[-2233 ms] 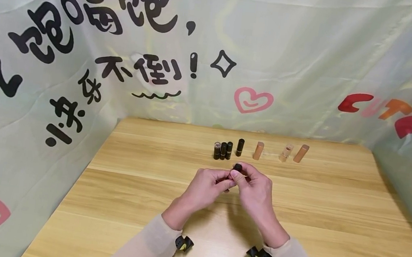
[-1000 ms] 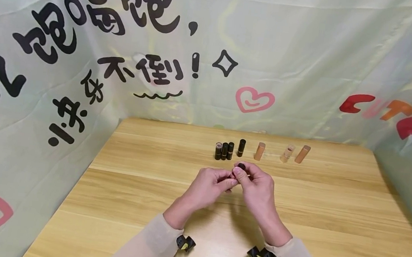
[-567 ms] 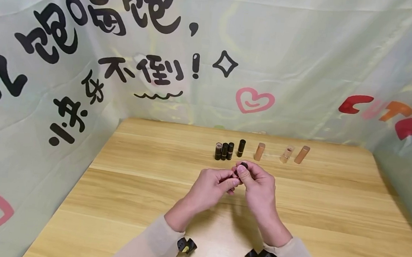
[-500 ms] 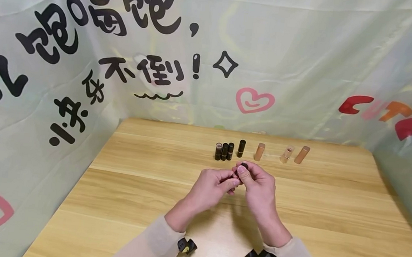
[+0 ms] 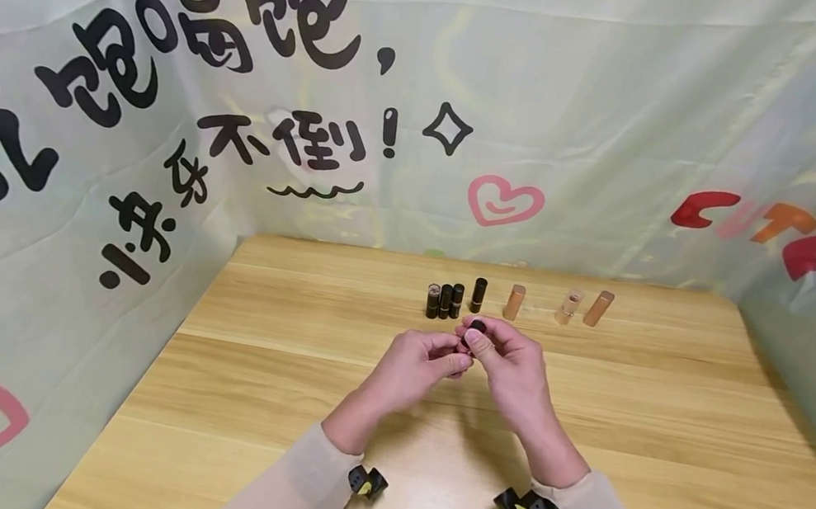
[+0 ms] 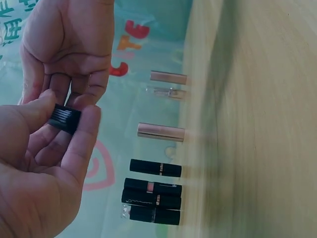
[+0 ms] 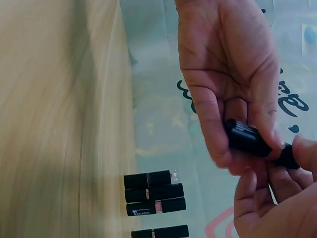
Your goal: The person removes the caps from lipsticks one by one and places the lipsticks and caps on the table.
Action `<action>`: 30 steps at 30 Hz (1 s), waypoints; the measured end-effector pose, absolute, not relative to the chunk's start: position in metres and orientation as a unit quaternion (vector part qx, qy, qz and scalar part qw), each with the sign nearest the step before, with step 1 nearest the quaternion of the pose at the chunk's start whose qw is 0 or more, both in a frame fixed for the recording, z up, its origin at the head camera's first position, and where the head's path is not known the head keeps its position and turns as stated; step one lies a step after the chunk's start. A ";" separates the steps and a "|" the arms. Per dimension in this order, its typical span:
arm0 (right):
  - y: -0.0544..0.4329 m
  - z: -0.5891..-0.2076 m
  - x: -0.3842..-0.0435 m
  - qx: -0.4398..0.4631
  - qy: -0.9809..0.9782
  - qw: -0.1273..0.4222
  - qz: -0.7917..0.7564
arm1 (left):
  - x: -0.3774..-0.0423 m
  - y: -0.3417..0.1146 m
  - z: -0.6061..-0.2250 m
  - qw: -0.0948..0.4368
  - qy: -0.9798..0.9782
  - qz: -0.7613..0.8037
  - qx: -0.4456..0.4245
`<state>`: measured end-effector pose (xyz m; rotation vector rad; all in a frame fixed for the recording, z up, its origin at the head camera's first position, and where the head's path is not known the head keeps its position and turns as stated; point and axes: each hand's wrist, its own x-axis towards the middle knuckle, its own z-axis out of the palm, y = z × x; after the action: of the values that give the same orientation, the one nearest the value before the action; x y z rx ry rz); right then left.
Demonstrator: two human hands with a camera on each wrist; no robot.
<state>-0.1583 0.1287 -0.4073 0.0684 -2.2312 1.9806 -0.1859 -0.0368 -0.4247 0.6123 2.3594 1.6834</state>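
Both hands meet above the middle of the table, holding one black lipstick [image 7: 247,139] between them. My left hand [image 5: 415,365] grips one end; part of that end shows between thumb and finger in the left wrist view, with pale lettering on the tube [image 6: 64,119]. My right hand [image 5: 515,372] pinches the other end, its thumb lying across the black tip [image 5: 478,326] in the head view. A narrow pinkish band shows between the two hands in the right wrist view. Fingers cover much of the lipstick, so I cannot tell whether its cap is fully seated.
Beyond the hands, three black lipsticks [image 5: 444,301] stand close together, one with a clear top. Another black lipstick [image 5: 478,295] is just right of them. Farther right stand a rose-gold tube [image 5: 514,302], a clear-topped tube [image 5: 568,307] and another rose-gold tube [image 5: 599,309]. Fabric walls [image 5: 618,102] enclose the table.
Both hands keep hold of the lipstick and stay together. After drifting slightly right, they have shifted a little back left, and the black tip has tilted slightly. The standing lipsticks stay put.
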 end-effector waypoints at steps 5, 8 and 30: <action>0.129 -0.409 -0.159 0.030 -0.778 0.090 0.621 | -0.190 -0.040 -0.429 0.057 0.813 0.538 0.214; 0.127 -0.413 -0.160 0.032 -0.793 0.112 0.598 | -0.193 -0.043 -0.431 0.036 0.826 0.521 0.212; 0.119 -0.437 -0.167 0.014 -0.724 0.216 0.655 | -0.204 -0.065 -0.427 -0.013 0.879 0.448 0.163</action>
<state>-0.1667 0.1189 -0.4367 0.0393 -2.0069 1.8143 -0.2045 -0.0651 -0.4265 0.5159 2.7844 1.4192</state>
